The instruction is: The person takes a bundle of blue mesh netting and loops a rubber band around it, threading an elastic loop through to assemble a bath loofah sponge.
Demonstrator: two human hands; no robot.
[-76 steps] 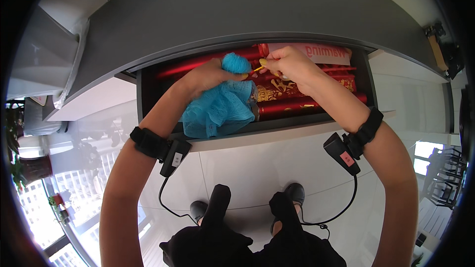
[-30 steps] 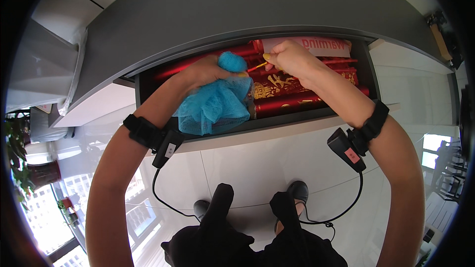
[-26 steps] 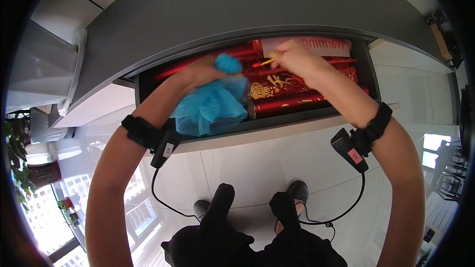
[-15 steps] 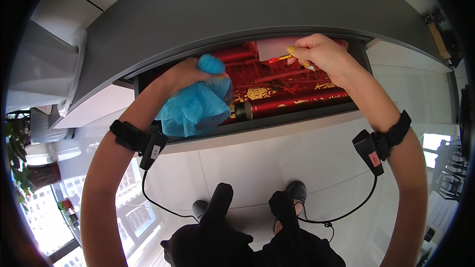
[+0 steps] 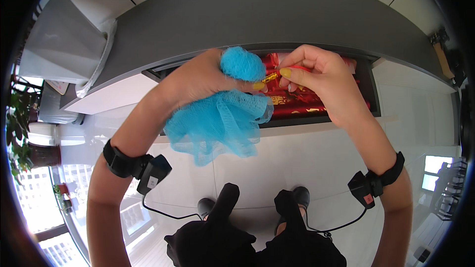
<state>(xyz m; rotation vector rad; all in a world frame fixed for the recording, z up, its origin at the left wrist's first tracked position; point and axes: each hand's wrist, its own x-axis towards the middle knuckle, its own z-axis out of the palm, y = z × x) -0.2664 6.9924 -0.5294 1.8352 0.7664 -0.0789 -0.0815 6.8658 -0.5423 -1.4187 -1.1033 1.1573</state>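
The open drawer [image 5: 367, 76] juts from the grey desk [image 5: 237, 10], pale floor [image 5: 316, 168] stretching between its front edge and the shoes [image 5: 301, 197]. Above the drawer, the left hand [image 5: 205, 76] grips the blue mesh [image 5: 217, 123] by its neck (the skirt overlaps that edge); the right hand [image 5: 324, 76] pinches a small gold piece [image 5: 270, 77] near the left hand.

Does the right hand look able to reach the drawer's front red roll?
Probably yes: the red roll lies partly uncovered in the drawer, though the right hand pinches a small gold piece.
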